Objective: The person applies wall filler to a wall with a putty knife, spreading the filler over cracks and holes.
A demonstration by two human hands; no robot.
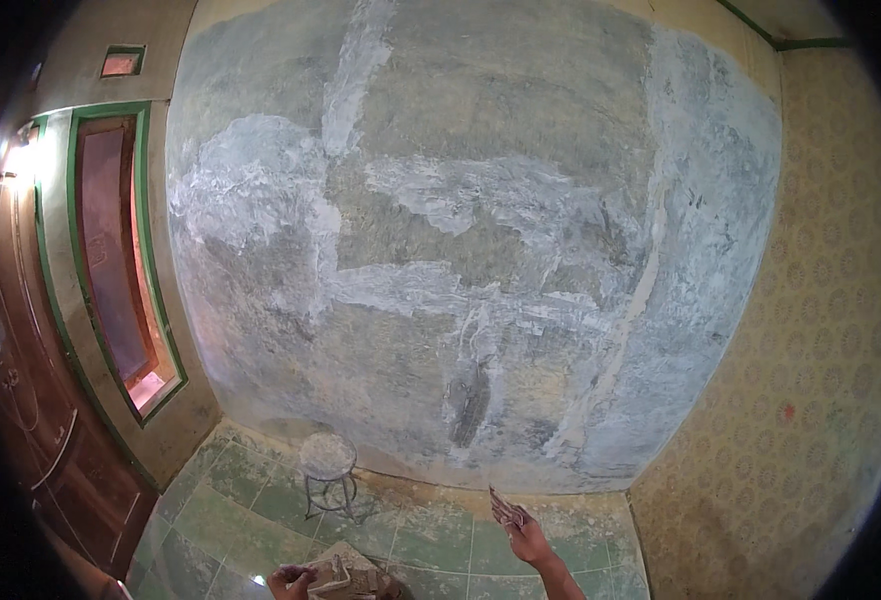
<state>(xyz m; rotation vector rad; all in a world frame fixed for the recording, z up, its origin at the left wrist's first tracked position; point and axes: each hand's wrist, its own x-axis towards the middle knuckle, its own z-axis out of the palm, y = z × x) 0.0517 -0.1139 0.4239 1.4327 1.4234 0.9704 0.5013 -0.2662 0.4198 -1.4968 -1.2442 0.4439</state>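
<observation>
Closest to the camera, cut off by the lower edge, is the person's left hand (292, 582), curled with thumb and fingers drawn together. Just beside it, on its right, a pale flat board-like object (344, 556) with a light bar-shaped handle (334, 579) sits low in the view; I cannot tell whether this hand's grip is on the handle or only next to it. Further right, the right hand (520, 532) reaches up from the lower edge, its grip spread: fingers extended and smeared with dark and whitish material. Whether anything thin lies along those fingers is too small to tell.

Beyond the hands, green floor tiles (440, 543) are dulled by pale dust. A round stool (328, 456) with a pale, dusty-looking seat and dark legs stands near the foot of the wall, left of the right hand.

Filling most of the view is a large grey wall (490, 110) with rough whitish patches and streaks, and a narrow pale strip down its right part. On the left are a green-framed window (115, 250) and a brown door (85, 480); on the right, a yellowish patterned wall (810, 330).
</observation>
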